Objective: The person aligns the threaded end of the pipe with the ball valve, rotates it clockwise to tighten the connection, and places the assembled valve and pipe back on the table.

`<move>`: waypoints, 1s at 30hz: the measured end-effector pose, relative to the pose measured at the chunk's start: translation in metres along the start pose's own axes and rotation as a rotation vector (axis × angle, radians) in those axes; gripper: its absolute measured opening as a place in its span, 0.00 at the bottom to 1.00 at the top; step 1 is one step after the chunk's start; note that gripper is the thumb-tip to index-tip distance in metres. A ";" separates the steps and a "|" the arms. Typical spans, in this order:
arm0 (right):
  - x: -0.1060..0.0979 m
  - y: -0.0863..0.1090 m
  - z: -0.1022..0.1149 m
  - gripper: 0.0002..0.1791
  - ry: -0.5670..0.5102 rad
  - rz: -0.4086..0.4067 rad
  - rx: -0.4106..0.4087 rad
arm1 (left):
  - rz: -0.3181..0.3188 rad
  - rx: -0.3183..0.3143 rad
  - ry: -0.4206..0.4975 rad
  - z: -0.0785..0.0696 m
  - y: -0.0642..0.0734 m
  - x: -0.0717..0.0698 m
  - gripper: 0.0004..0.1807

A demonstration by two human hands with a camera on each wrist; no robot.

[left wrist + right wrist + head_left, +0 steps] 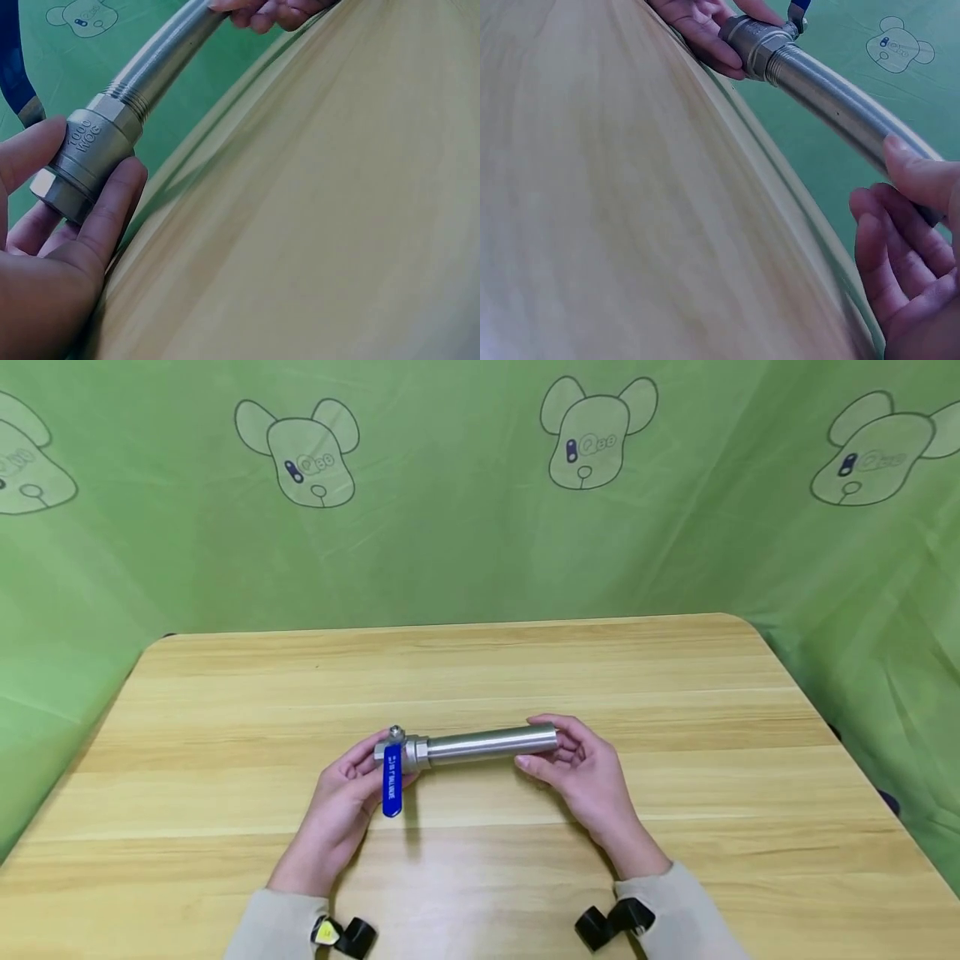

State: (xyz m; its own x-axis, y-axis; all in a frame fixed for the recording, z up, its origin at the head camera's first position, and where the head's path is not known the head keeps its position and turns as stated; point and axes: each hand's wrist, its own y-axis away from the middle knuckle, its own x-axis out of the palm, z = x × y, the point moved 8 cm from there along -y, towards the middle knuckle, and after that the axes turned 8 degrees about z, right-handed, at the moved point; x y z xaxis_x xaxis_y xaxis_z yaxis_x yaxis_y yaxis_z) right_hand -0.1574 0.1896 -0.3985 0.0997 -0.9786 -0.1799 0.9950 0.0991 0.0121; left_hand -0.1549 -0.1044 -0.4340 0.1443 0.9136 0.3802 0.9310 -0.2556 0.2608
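A metal ball valve (415,754) with a blue lever handle (392,783) sits on the left end of a straight steel pipe (491,744). My left hand (335,814) grips the valve body, thumb on one side and fingers on the other. In the left wrist view, "1000 WOG" is cast into the valve body (91,150), and pipe threads (127,101) show beside its hex end. Around the pipe's far right end, my right hand (592,785) holds with thumb and fingers. The right wrist view has its thumb (919,172) lying along the pipe (836,101).
A wood-grain table (480,877) lies below both hands. Green cloth (450,552) with printed bear heads hangs behind it and at its sides. Black devices (356,937) are strapped at both wrists, over pale sleeves (277,927).
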 end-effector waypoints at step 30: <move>0.003 -0.001 -0.007 0.21 -0.054 0.015 0.126 | 0.016 -0.003 -0.040 -0.002 0.001 -0.001 0.35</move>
State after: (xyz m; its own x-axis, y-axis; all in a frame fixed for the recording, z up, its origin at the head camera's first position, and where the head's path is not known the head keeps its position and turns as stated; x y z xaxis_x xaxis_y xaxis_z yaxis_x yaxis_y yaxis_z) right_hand -0.1584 0.1875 -0.4064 0.1115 -0.9858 -0.1258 0.9859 0.0939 0.1382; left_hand -0.1552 -0.1058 -0.4319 0.1722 0.9214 0.3484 0.9275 -0.2708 0.2579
